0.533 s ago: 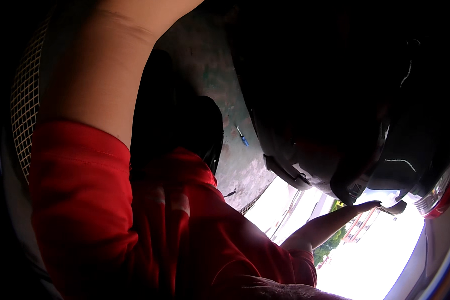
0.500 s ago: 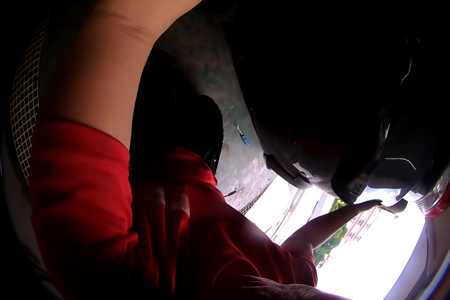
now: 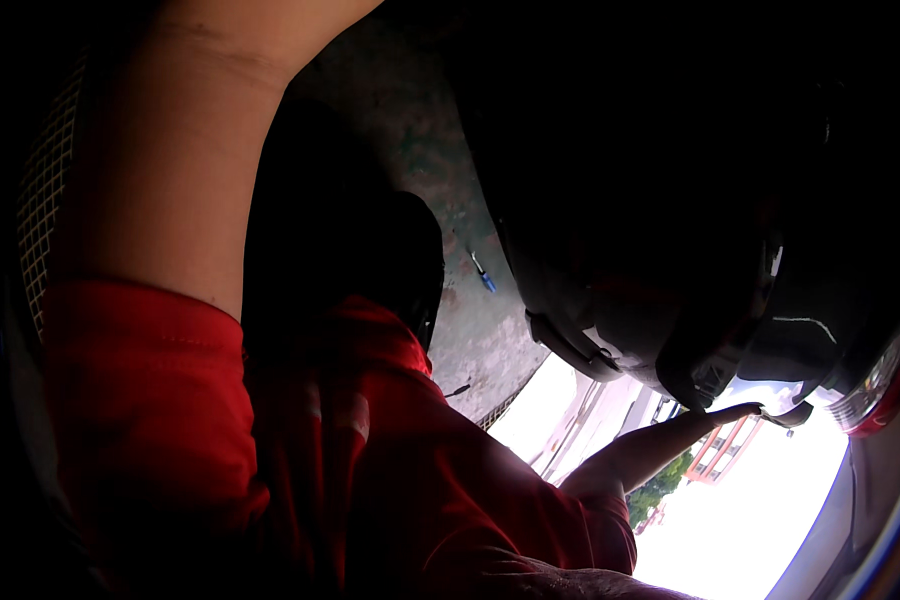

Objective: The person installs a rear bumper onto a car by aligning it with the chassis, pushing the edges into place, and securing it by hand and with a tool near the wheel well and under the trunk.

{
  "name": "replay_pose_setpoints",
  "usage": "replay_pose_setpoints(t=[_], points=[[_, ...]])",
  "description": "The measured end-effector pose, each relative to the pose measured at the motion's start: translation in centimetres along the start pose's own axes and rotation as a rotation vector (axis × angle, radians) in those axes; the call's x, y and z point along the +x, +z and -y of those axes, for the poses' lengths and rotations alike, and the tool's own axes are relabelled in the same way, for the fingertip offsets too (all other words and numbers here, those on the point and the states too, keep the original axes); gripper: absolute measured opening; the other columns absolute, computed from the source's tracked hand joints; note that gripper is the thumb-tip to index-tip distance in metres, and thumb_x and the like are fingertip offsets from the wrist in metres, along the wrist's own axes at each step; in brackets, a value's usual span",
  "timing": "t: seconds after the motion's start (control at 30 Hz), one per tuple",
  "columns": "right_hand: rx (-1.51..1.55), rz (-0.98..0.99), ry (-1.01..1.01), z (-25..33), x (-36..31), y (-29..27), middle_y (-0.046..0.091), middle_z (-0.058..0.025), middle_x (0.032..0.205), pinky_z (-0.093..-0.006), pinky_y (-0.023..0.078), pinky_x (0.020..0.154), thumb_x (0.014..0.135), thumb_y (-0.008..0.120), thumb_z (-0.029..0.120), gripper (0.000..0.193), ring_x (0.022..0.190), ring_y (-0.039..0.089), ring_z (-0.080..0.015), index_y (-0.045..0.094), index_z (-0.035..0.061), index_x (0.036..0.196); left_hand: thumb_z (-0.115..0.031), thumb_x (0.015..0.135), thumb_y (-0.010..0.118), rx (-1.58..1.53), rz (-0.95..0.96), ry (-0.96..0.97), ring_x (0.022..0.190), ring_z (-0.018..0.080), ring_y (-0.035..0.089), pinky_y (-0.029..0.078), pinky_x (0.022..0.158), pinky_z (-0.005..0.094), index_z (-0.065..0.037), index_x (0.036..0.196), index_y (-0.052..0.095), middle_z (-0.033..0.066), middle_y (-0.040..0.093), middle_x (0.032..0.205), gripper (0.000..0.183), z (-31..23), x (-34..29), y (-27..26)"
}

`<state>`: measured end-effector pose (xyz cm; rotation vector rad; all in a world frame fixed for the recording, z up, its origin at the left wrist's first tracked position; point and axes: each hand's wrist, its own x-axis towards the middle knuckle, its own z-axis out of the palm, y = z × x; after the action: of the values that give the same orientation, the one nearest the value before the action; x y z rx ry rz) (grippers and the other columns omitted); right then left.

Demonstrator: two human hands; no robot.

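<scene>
My left arm, bare below a red sleeve (image 3: 150, 350), rises along the left side and bends out past the top edge, so its hand is out of sight. At the lower right my right arm reaches toward a black, glossy car body part (image 3: 570, 345). My right hand (image 3: 742, 410) is a dark shape at the lower edge of that part, by a lamp with a red and clear lens (image 3: 878, 398). Its fingers are lost in shadow, and whether they grip anything does not show.
On the grey floor (image 3: 490, 340) lies a small tool with a blue end (image 3: 484, 274), and a small dark object (image 3: 458, 391) nearer me. Wire mesh (image 3: 50, 190) stands at the far left. Bright daylight, greenery and a building (image 3: 720, 450) show at lower right.
My left arm has shifted slightly left and down in the picture. The right arm stays nearly where it was, and the black car part looks darker.
</scene>
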<state>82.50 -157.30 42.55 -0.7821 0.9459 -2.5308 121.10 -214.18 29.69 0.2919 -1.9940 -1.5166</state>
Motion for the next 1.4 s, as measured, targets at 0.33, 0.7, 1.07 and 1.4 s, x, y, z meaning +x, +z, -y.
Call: replay_pose_setpoints(t=[0.33,0.7,1.07,1.4], points=[[0.122,0.03,0.002,-0.3,0.4,-0.1,0.041,-0.01,0.134,-0.0425,0.031,0.098,0.094,0.037,0.03,0.047,0.12,0.042,-0.0263,0.036,0.0043,0.133,-0.06,0.088,0.026,0.116,0.058,-0.189,0.108,0.0418,0.051,0.046,0.088,0.0483,0.005,0.13,0.035,0.0315,0.046,0.121,0.078,0.7,-0.1,-0.3],[0.233,0.037,-0.009,0.5,0.7,-0.8,0.041,-0.0098,0.134,-0.0424,0.031,0.098,0.094,0.036,0.03,0.047,0.12,0.041,-0.0262,0.036,0.0042,0.133,-0.063,0.087,0.02,0.194,0.118,-0.353,0.108,0.0436,0.05,0.046,0.088,0.0474,0.004,0.132,0.031,0.035,0.045,0.12,0.082,1.4,0.4,0.5],[0.358,0.051,-0.008,0.9,1.5,-2.1,0.04,-0.0095,0.135,-0.0424,0.031,0.097,0.095,0.035,0.03,0.047,0.12,0.041,-0.0261,0.036,0.0041,0.134,-0.064,0.087,0.021,0.117,0.164,-0.371,0.108,0.0479,0.049,0.044,0.09,0.049,0.005,0.134,0.027,0.0371,0.041,0.122,0.084,1.5,0.4,1.0],[0.735,0.12,0.044,1.0,2.7,-4.0,0.04,-0.0093,0.135,-0.0423,0.031,0.097,0.095,0.035,0.03,0.047,0.119,0.041,-0.026,0.036,0.004,0.134,-0.065,0.086,0.022,0.099,0.294,-0.41,0.111,0.0467,0.047,0.041,0.093,0.0488,0.006,0.134,0.026,0.0367,0.041,0.123,0.085,1.6,-0.3,-0.8]])
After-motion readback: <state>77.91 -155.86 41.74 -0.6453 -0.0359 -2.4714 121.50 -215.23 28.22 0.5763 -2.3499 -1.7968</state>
